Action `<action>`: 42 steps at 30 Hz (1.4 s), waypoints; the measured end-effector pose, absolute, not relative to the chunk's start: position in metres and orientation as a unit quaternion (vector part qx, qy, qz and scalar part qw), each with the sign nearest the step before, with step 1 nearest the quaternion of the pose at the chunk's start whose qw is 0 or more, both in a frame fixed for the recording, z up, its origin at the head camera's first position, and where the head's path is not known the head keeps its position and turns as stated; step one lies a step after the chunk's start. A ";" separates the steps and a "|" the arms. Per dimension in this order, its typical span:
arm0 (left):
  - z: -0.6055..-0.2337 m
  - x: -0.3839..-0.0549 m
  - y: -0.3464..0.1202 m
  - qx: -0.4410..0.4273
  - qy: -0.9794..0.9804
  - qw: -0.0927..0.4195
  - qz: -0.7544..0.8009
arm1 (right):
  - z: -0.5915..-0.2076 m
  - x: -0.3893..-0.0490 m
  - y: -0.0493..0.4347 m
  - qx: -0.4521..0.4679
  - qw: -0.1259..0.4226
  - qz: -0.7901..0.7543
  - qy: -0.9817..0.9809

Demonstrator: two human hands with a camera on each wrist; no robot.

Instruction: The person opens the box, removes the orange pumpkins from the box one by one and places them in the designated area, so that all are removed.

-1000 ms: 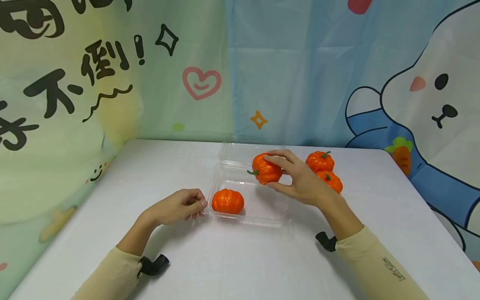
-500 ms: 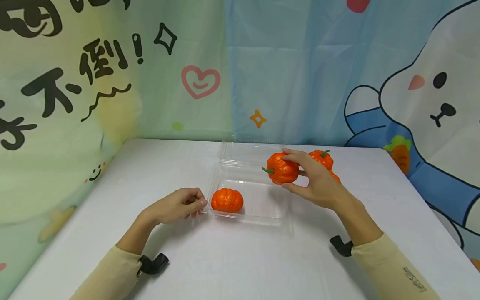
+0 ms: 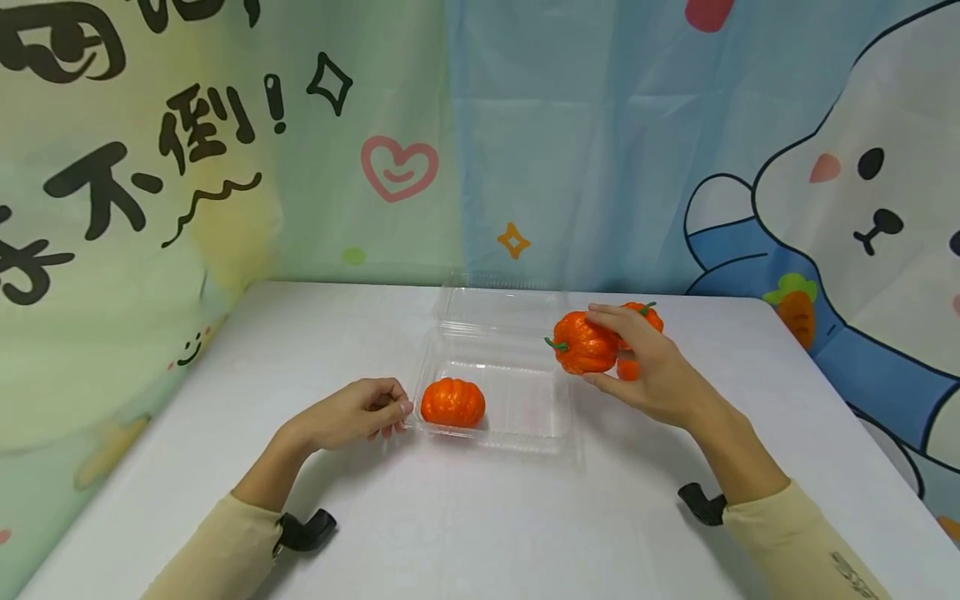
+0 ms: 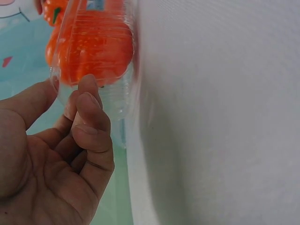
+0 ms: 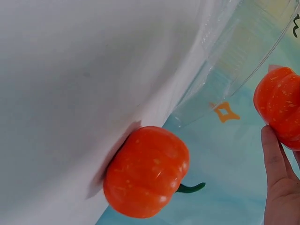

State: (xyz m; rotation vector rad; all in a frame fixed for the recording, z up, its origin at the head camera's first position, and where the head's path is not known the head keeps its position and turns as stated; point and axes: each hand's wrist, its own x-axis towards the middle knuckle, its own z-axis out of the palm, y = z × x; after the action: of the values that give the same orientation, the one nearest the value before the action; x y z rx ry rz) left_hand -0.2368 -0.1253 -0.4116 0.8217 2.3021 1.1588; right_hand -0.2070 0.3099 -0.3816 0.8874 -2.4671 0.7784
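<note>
My right hand [image 3: 648, 371] holds a small orange pumpkin [image 3: 585, 343] with a green stem between thumb and fingers, raised near the right side of a clear plastic clamshell box [image 3: 525, 408]. In the right wrist view this pumpkin [image 5: 281, 105] is partly cut off at the edge. Another orange pumpkin [image 3: 453, 403] lies in the box's front left corner. At that corner my left hand [image 3: 356, 414] pinches the rim; in the left wrist view, its thumb and fingertips meet the clear wall, with the pumpkin [image 4: 96, 51] showing through.
Behind my right hand are two more orange pumpkins, one farther back [image 3: 651, 315] and one mostly hidden [image 3: 628, 369]. The box's lid [image 3: 502, 308] lies folded open toward the back. A printed cloth backdrop [image 3: 405, 225] hangs behind the white table [image 3: 480, 533].
My right hand has moved to the right with the pumpkin, from over the box to its right side. The left hand and the pumpkin in the box have stayed in place.
</note>
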 end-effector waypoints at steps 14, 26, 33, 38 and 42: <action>-0.413 -0.236 -0.127 0.293 0.832 0.219 0.418 | -0.386 -0.197 0.327 0.298 0.214 0.289 -0.884; -0.411 -0.234 -0.126 0.293 0.832 0.218 0.418 | -0.389 -0.183 0.345 0.268 0.213 0.289 -0.894; -0.409 -0.233 -0.126 0.286 0.831 0.226 0.421 | -0.389 -0.176 0.354 0.253 0.207 0.280 -0.903; -0.407 -0.234 -0.125 0.290 0.832 0.221 0.419 | -0.388 -0.172 0.360 0.232 0.204 0.265 -0.913; -0.408 -0.234 -0.126 0.289 0.832 0.222 0.419 | -0.389 -0.167 0.364 0.214 0.200 0.254 -0.922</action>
State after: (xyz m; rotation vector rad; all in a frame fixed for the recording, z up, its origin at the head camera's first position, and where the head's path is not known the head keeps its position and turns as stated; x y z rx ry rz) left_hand -0.2338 -0.1257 -0.4084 0.7989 2.2982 1.1585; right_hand -0.1670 0.3639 -0.3889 0.5970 -2.5772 0.7090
